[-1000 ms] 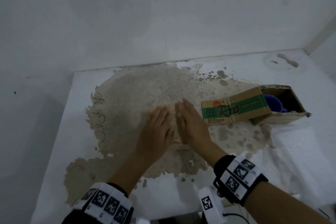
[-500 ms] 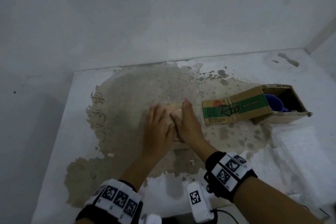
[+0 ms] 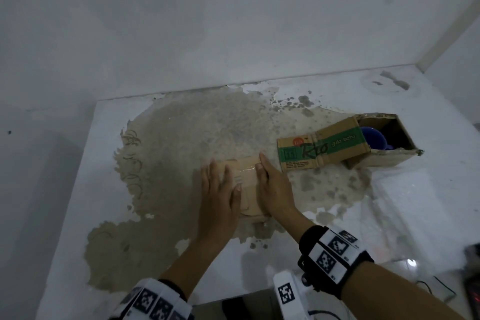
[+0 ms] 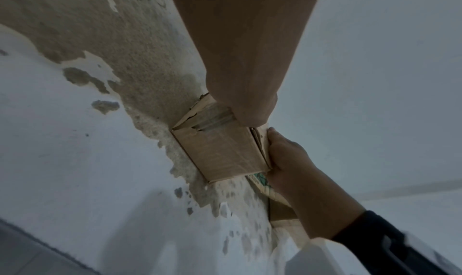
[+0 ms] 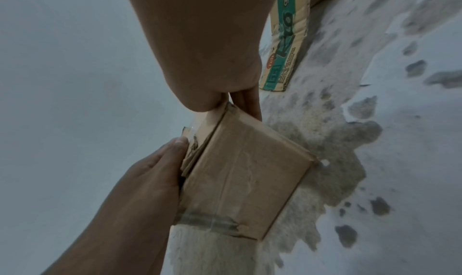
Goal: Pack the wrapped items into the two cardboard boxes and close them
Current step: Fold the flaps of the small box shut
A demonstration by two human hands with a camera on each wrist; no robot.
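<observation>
**Two hands flat on the small box, second box open toward the right edge**

Two hands show in your head view, laid side by side on the small cardboard box (image 3: 246, 187) near the middle of the white counter (image 3: 78, 189), on its worn brown patch (image 3: 181, 143). Your left hand (image 3: 219, 197) lies palm down over the box's left part with fingers straight; your right hand (image 3: 272, 189) lies over the right part, fingers also extended. Neither hand is curled round the box here; both press on it. Toward the right edge lies the second box (image 3: 376, 148), its printed green-and-brown flap (image 3: 322, 149) folded out toward the small box, and a blue item (image 3: 374, 138) sits inside its open mouth. The two boxes are near each other but apart.

Your left wrist view adds what the head view hides: the near side wall of the small box (image 4: 220, 152), taped and torn at its upper corner, standing on the counter. The right hand (image 4: 290, 160) touches the box's far edge, thumb along the corner. Whether the top flaps are fully down is not clear.

Your right wrist view shows the opposite side wall (image 5: 245, 172), with worn tape low on it. The left hand (image 5: 155, 172) rests against the flap edges, thumb straight along them. Only the printed flap (image 5: 285, 48) of the second box appears, just beyond your fingers.
</observation>
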